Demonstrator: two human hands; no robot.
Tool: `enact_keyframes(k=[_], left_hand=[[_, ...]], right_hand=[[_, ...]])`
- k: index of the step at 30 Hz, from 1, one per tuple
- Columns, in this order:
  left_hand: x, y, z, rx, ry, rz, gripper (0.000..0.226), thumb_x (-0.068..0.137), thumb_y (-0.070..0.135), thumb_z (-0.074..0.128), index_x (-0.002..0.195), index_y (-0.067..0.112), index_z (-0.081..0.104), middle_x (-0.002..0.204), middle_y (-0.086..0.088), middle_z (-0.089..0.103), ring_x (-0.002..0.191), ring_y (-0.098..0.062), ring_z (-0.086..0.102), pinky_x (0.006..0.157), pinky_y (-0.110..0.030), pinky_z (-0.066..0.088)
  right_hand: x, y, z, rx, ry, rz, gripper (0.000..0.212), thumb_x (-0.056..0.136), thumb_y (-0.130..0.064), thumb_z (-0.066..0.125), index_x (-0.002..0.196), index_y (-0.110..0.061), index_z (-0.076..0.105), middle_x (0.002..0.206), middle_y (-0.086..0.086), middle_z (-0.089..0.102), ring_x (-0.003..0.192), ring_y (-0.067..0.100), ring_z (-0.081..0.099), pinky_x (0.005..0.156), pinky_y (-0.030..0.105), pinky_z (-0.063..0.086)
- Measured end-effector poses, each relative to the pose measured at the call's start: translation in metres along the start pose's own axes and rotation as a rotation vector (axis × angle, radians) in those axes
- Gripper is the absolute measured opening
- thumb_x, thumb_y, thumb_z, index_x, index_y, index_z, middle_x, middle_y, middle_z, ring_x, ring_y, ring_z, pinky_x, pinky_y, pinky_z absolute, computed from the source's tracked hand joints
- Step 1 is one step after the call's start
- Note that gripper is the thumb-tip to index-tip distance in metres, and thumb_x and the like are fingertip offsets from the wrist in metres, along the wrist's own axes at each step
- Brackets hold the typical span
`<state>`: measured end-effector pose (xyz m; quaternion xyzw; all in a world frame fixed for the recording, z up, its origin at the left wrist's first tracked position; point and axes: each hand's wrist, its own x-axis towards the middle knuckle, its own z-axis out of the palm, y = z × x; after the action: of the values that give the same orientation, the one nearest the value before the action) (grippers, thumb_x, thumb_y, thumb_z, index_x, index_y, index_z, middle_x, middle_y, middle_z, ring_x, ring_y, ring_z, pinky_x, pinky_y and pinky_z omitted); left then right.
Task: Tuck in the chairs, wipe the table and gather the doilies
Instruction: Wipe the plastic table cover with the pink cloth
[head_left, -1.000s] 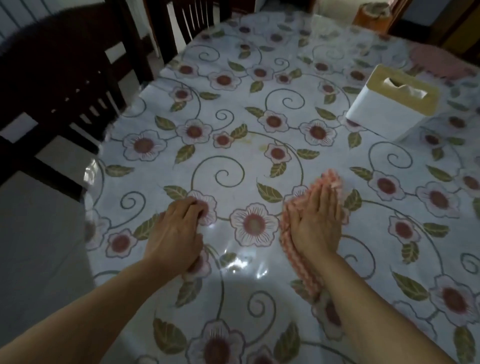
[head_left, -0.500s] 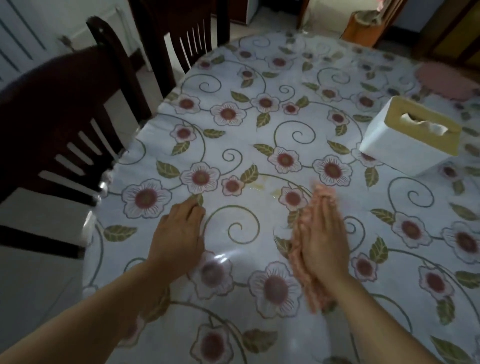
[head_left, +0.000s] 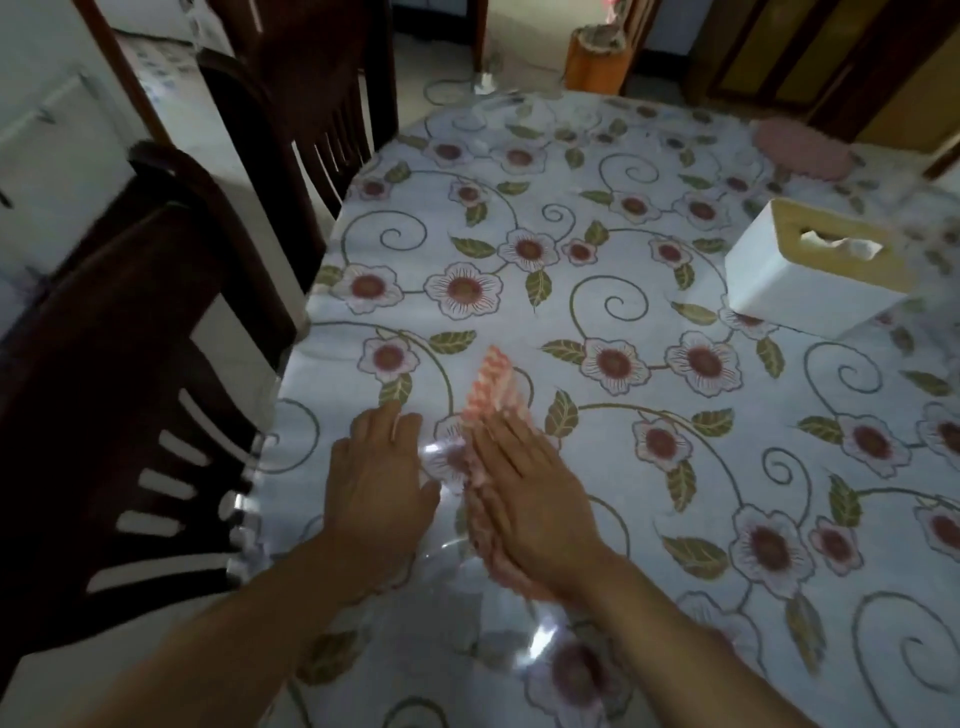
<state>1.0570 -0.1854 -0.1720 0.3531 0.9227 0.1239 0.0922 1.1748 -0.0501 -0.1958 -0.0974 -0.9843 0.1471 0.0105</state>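
Note:
A pink wiping cloth (head_left: 493, 384) lies on the floral table (head_left: 649, 431) near its left edge. My right hand (head_left: 530, 488) presses flat on the cloth with straight fingers, and the cloth sticks out beyond the fingertips and under the wrist. Just to the left, my left hand (head_left: 379, 473) rests flat on the clear table cover. A pink round doily (head_left: 802, 150) sits at the far right of the table. Two dark wooden chairs stand along the left side, the near chair (head_left: 130, 389) and the far chair (head_left: 317, 104).
A white tissue box (head_left: 810, 270) with a tan top stands on the right part of the table. An orange bin (head_left: 597, 60) is on the floor beyond the far edge. Dark wooden doors fill the upper right.
My right hand has slid the cloth leftward and now lies close beside my left hand. The view has lifted and turned, showing more of the chairs and the far edge.

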Motion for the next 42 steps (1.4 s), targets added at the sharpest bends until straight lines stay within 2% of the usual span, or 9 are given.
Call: enact_keyframes(k=[7, 15, 25, 27, 30, 33, 36, 39, 42], left_hand=[[0.05, -0.009, -0.009, 0.008, 0.042, 0.075, 0.055, 0.079, 0.032, 0.062, 0.128, 0.017, 0.044, 0.144, -0.009, 0.029, 0.128, -0.028, 0.029, 0.102, -0.04, 0.03], [0.086, -0.009, -0.004, 0.012, 0.073, 0.065, 0.044, 0.062, 0.007, 0.058, 0.105, 0.005, 0.058, 0.111, -0.019, 0.053, 0.099, -0.041, 0.05, 0.078, -0.047, 0.045], [0.151, 0.08, 0.013, 0.04, -0.015, 0.159, 0.055, 0.071, 0.015, 0.065, 0.124, 0.008, 0.051, 0.138, -0.019, 0.04, 0.124, -0.038, 0.035, 0.096, -0.05, 0.04], [0.159, 0.092, 0.018, 0.063, -0.017, 0.214, 0.054, 0.075, 0.018, 0.064, 0.126, 0.01, 0.05, 0.139, -0.017, 0.039, 0.126, -0.035, 0.035, 0.097, -0.047, 0.039], [0.172, 0.105, 0.025, 0.056, 0.001, 0.25, 0.046, 0.073, 0.011, 0.064, 0.118, 0.007, 0.055, 0.131, -0.019, 0.047, 0.117, -0.038, 0.043, 0.09, -0.049, 0.042], [0.185, 0.118, 0.025, 0.065, -0.031, 0.215, 0.048, 0.074, 0.016, 0.063, 0.12, 0.011, 0.052, 0.131, -0.016, 0.043, 0.117, -0.036, 0.04, 0.093, -0.047, 0.039], [0.196, 0.129, 0.025, 0.072, -0.022, 0.215, 0.048, 0.074, 0.019, 0.06, 0.121, 0.012, 0.049, 0.129, -0.013, 0.039, 0.114, -0.032, 0.039, 0.092, -0.043, 0.038], [0.205, 0.135, 0.027, 0.049, -0.01, 0.198, 0.049, 0.072, 0.017, 0.061, 0.12, 0.011, 0.05, 0.125, -0.013, 0.041, 0.113, -0.033, 0.04, 0.09, -0.043, 0.039], [0.209, 0.134, 0.028, 0.027, 0.01, 0.203, 0.048, 0.07, 0.016, 0.063, 0.117, 0.01, 0.054, 0.122, -0.014, 0.045, 0.112, -0.034, 0.042, 0.089, -0.044, 0.04]], right_hand=[[0.04, 0.097, -0.02, -0.183, 0.148, 0.702, 0.069, 0.094, -0.041, 0.002, 0.151, -0.003, 0.003, 0.159, 0.015, 0.0, 0.147, 0.028, -0.002, 0.12, 0.045, 0.009], [0.092, 0.014, -0.001, -0.054, 0.083, 0.071, 0.063, 0.095, -0.039, 0.02, 0.149, -0.007, 0.023, 0.157, 0.011, 0.021, 0.146, 0.024, 0.012, 0.118, 0.038, 0.011], [0.011, 0.228, -0.06, -0.158, 0.291, 1.1, 0.064, 0.095, -0.035, 0.019, 0.147, 0.001, 0.021, 0.155, 0.023, 0.02, 0.143, 0.037, 0.017, 0.117, 0.044, 0.013], [0.042, 0.221, -0.063, -0.135, 0.254, 1.057, 0.065, 0.099, -0.041, 0.019, 0.149, 0.0, 0.012, 0.157, 0.021, 0.009, 0.146, 0.034, 0.005, 0.118, 0.039, 0.001], [0.076, 0.186, -0.058, -0.176, 0.15, 0.526, 0.062, 0.1, -0.043, 0.018, 0.151, -0.011, 0.003, 0.16, 0.007, -0.004, 0.147, 0.024, -0.008, 0.118, 0.036, -0.008], [0.052, 0.187, -0.057, -0.135, 0.164, 0.309, 0.057, 0.101, -0.04, 0.016, 0.147, -0.009, 0.03, 0.156, 0.009, 0.025, 0.145, 0.024, 0.017, 0.118, 0.039, 0.014], [-0.008, 0.25, -0.067, -0.247, 0.281, 0.649, 0.054, 0.1, -0.03, 0.019, 0.124, 0.0, 0.057, 0.14, 0.02, 0.047, 0.133, 0.033, 0.04, 0.11, 0.046, 0.031], [-0.045, 0.304, -0.092, -0.211, 0.178, 1.101, 0.06, 0.087, -0.03, 0.035, 0.134, 0.007, 0.044, 0.144, 0.028, 0.039, 0.135, 0.043, 0.034, 0.109, 0.054, 0.03], [-0.011, 0.285, -0.09, -0.228, 0.204, 1.039, 0.044, 0.086, -0.023, 0.043, 0.114, 0.007, 0.06, 0.127, 0.032, 0.052, 0.123, 0.047, 0.045, 0.102, 0.057, 0.038]])
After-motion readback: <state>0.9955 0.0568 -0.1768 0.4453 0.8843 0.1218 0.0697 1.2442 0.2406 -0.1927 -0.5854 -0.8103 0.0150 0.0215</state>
